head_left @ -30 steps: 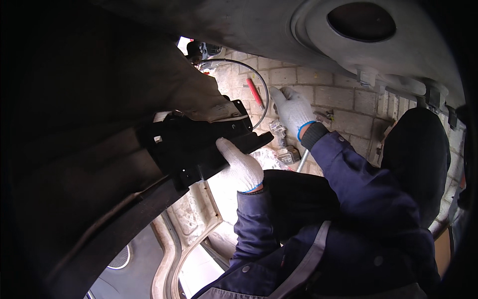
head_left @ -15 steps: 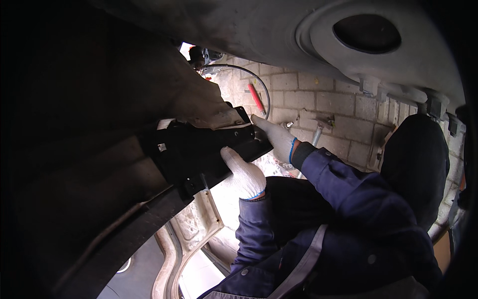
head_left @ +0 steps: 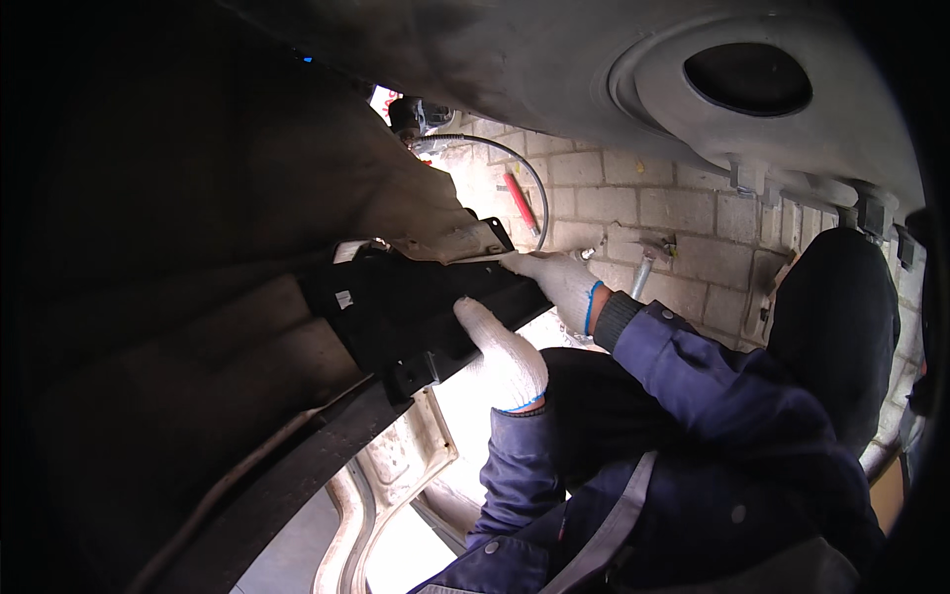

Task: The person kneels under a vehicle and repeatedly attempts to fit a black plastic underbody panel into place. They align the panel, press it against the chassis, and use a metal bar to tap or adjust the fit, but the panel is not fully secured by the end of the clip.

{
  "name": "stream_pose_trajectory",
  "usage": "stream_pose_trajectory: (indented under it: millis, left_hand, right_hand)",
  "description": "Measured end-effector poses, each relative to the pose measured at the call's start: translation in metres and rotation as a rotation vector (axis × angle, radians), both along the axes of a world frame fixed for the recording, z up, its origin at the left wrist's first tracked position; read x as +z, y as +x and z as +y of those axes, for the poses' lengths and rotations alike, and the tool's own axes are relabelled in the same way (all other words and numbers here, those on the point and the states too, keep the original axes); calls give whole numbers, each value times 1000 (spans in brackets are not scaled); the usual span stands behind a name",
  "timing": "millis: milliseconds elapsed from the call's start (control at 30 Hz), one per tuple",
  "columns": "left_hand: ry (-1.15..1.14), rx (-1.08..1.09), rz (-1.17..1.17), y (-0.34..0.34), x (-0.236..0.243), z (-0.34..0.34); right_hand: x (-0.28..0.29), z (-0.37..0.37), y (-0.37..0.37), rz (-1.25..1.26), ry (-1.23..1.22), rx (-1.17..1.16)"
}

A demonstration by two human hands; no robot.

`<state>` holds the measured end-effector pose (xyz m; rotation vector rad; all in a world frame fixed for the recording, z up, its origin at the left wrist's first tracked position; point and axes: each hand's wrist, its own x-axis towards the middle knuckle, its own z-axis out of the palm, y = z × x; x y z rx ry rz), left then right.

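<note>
A black plastic panel (head_left: 401, 297) with tabs and small holes lies along the large dark curved liner (head_left: 247, 228) on the left. My left hand (head_left: 503, 356), in a white glove with blue trim, grips its lower edge, thumb on top and fingers hidden beneath. The gloved fingers of my right hand (head_left: 562, 287) are on the panel's right end, beside a bare metal flange (head_left: 465, 252), gripping it from the right.
Above is a grey body panel (head_left: 633, 109) with a round hole. A red-handled tool (head_left: 520, 201), black hose (head_left: 532, 173) and metal tool with a long handle (head_left: 645, 269) lie on paving bricks (head_left: 693, 208). A pale metal door frame (head_left: 401, 445) is below; my dark-trousered knee (head_left: 831, 327) is at right.
My right hand has come left and down from above the paving onto the panel's right end. My left hand stays on the panel; the view has shifted slightly.
</note>
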<state>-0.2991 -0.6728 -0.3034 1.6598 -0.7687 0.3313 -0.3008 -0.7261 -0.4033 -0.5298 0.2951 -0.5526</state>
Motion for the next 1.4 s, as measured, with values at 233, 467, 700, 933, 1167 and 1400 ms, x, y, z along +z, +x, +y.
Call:
stream_pose_trajectory:
  millis: [233,467,700,933,1167,1400]
  left_hand:
    - [86,202,-112,-1,14,-2]
    - [140,204,-332,3,20,4]
    - [401,557,-855,1,24,0]
    - [177,312,-492,-1,30,-9]
    - [58,-47,-39,-30,46,-8]
    - [321,-284,77,16,20,36]
  right_hand:
    - [-12,5,12,-8,49,14]
    - [-23,5,24,-19,79,88]
    - [-21,3,20,20,-148,-18]
    - [-3,-1,2,-104,197,52]
    - [6,-1,-3,-74,277,55]
    - [8,3,2,0,283,-23]
